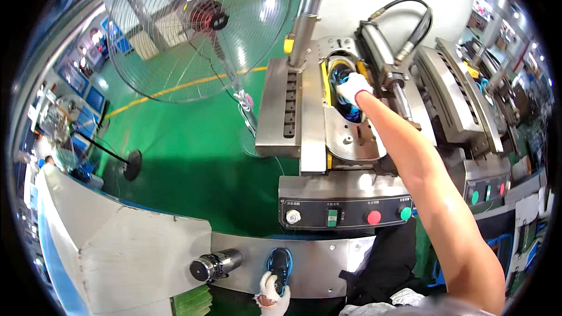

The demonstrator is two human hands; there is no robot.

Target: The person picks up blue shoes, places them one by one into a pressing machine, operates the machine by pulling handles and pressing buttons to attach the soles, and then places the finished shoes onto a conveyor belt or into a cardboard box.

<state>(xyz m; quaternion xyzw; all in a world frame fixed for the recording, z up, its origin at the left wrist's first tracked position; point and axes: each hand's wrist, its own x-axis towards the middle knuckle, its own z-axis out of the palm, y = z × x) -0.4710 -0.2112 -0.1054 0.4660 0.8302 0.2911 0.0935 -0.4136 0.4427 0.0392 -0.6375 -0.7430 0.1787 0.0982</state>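
My left hand (274, 297), in a white glove with a torn edge, grips one end of a black shoe with blue trim (280, 262). That shoe lies on a metal shelf (313, 257) in front of me. My right arm reaches far forward, and my white-gloved right hand (353, 89) is closed on a second black and blue shoe (351, 111). This second shoe sits in the yellow-sided recess of a metal pressing machine (357, 140). The glove and wrist cover part of it, and the right fingertips are partly hidden.
A control panel (345, 215) with round and square buttons fronts the machine. A steel flask (216, 265) lies on its side left of the near shoe. A large wire-caged fan (205, 23) stands beyond on the green floor. Another press station (462, 93) is at right.
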